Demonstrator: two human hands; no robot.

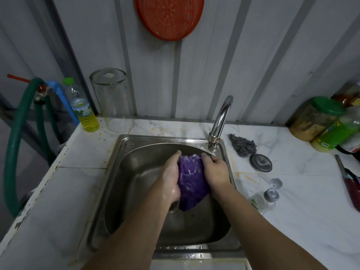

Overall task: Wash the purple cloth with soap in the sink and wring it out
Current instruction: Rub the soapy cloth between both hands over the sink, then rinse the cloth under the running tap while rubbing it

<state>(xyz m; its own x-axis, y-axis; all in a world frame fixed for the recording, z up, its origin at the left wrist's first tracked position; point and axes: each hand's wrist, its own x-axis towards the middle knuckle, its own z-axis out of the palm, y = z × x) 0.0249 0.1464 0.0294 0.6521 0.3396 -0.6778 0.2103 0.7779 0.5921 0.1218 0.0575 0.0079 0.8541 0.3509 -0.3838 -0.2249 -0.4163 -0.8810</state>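
Note:
The purple cloth [191, 181] is bunched up and streaked with white suds, held over the steel sink [120, 172]. My left hand [170, 177] grips its left side and looks wet and soapy. My right hand [215, 170] grips its right side, fingers curled over the top edge. The cloth's lower end hangs near the drain [173, 206]. The chrome tap [220, 121] stands at the sink's back right corner; I see no water running from it.
A bottle of yellow liquid [82, 108] and an upturned glass jar [112, 100] stand at the back left. A steel scourer [243, 146], a metal lid [260, 163], small glass bottles [270, 195] and jars [319, 117] sit on the right counter. A green hose [13, 145] hangs left.

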